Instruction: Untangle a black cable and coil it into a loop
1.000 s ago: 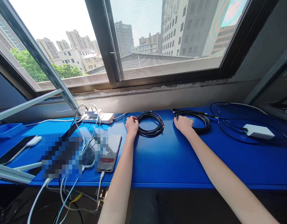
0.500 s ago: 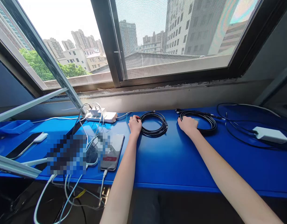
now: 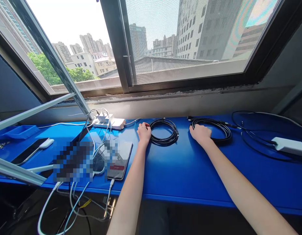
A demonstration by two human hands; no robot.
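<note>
Two coils of black cable lie side by side on the blue tabletop (image 3: pixel 175 176). My left hand (image 3: pixel 144 132) is at the outer left edge of the left cable coil (image 3: pixel 163 142), its fingers curled around that side. Over the left part of the right cable coil (image 3: pixel 226 130) lies my right hand (image 3: pixel 200 133), closed with its fingers bent down onto the loops. Both coils rest flat, and the gap between them shows bare blue surface. The fingertips of both hands are partly hidden.
A white power strip (image 3: pixel 118 124) with plugged-in chargers stands left of my left hand. Nearer lie a tablet (image 3: pixel 120 163) and tangled white charging cables (image 3: pixel 76 209). A white power adapter (image 3: pixel 292 146) with black leads lies at right. A metal frame (image 3: pixel 55 71) slants at left before the window.
The whole view has shifted slightly to one side, so everything appears a little further right. Both hands stay at their coils, which have not visibly moved on the table.
</note>
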